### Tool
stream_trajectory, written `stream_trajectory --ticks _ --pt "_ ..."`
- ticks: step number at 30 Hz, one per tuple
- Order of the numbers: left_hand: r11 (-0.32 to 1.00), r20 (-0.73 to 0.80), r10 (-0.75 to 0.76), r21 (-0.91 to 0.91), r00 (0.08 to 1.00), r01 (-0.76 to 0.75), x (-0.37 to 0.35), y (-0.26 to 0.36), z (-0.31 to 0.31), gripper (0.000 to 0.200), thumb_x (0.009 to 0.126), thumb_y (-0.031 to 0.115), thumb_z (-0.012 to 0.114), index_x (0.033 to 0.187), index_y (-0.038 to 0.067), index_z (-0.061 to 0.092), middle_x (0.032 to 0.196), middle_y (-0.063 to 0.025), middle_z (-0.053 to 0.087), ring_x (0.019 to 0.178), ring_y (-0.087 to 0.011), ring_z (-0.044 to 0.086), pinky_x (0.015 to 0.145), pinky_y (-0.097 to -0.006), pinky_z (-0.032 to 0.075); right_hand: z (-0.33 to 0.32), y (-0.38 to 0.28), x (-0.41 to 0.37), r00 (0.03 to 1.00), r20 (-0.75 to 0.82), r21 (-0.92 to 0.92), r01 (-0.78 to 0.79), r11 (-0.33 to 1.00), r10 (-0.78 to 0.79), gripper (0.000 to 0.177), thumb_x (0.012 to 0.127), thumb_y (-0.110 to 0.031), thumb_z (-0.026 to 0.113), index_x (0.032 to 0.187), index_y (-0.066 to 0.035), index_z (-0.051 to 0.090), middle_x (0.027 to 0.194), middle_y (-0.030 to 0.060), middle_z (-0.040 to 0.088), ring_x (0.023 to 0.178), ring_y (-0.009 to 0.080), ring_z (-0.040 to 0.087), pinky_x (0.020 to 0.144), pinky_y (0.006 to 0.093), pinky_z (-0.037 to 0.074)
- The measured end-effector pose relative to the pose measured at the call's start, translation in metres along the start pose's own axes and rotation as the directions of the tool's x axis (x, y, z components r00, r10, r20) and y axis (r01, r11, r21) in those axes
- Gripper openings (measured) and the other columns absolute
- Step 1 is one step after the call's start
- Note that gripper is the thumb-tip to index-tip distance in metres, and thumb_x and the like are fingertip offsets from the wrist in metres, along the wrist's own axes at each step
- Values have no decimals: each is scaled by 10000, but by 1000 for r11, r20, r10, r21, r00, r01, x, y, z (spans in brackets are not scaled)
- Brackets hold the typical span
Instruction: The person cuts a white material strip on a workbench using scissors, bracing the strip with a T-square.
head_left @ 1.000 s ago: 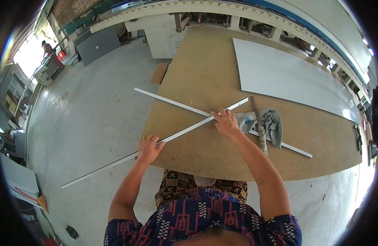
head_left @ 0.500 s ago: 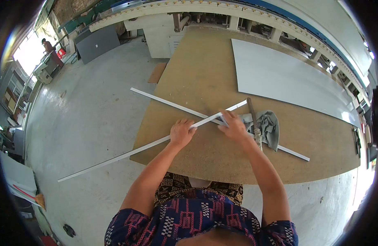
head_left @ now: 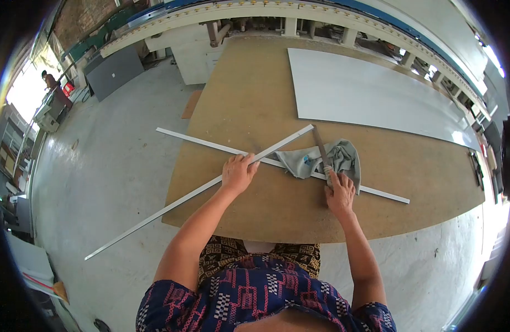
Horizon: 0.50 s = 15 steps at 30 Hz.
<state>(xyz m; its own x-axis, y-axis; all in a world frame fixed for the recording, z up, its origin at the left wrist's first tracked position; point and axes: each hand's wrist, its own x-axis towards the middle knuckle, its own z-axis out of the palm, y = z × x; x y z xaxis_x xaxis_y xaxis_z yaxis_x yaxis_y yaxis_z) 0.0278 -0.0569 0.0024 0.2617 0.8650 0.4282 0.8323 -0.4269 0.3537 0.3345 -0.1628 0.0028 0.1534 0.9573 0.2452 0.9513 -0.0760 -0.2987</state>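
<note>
My left hand point(head_left: 239, 172) is closed around a long, thin white strip point(head_left: 284, 143), which runs diagonally from beyond the table's left edge up to the middle. It crosses over a second white strip point(head_left: 202, 142) lying on the brown table point(head_left: 255, 213). On the right, my right hand point(head_left: 340, 195) grips the wrapped handle of a flat, long metal file point(head_left: 320, 145). The file's far tip is close to the upper end of the held strip. Under the file and over the second strip lies a crumpled grey-green cloth point(head_left: 345, 157).
A large white panel point(head_left: 366, 91) lies at the back right of the table. Behind it stretches a long machine point(head_left: 255, 11). Dark tools point(head_left: 476, 170) lie by the right edge. Far left, another person point(head_left: 49, 80) is beside a machine. A grey board point(head_left: 114, 72) leans at the back left.
My right hand has left the held strip and moved right and down onto the file's handle. My left hand still holds the strip. The camera view has shifted slightly.
</note>
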Motion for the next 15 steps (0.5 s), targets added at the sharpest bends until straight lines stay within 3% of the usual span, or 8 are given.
stream_trajectory --ticks 4,11,15 --pt "999 -13 16 -32 1000 -17 17 8 20 230 859 284 557 983 91 578 878 -101 597 835 -328 564 714 -451 454 5 0 -1 999 -41 36 -17 999 18 553 774 -204 630 1294 -184 446 1188 118 481 1126 347 411 962 494 285" --pt "1000 28 -2 -5 1000 2 49 33 36 229 881 300 523 896 74 560 855 -128 617 819 -345 587 681 -468 457 19 3 -10 981 -192 89 -2 996 19 557 797 -292 587 1274 -47 438 1222 156 458 1155 356 384 992 496 244" --pt "985 129 -129 -94 983 142 66 39 44 245 863 309 546 849 66 563 796 -142 621 786 -343 606 680 -465 460 21 1 -10 975 -211 115 -39 993 63 534 803 -302 579 1234 -15 453 1241 165 430 1180 355 361 1006 486 234"
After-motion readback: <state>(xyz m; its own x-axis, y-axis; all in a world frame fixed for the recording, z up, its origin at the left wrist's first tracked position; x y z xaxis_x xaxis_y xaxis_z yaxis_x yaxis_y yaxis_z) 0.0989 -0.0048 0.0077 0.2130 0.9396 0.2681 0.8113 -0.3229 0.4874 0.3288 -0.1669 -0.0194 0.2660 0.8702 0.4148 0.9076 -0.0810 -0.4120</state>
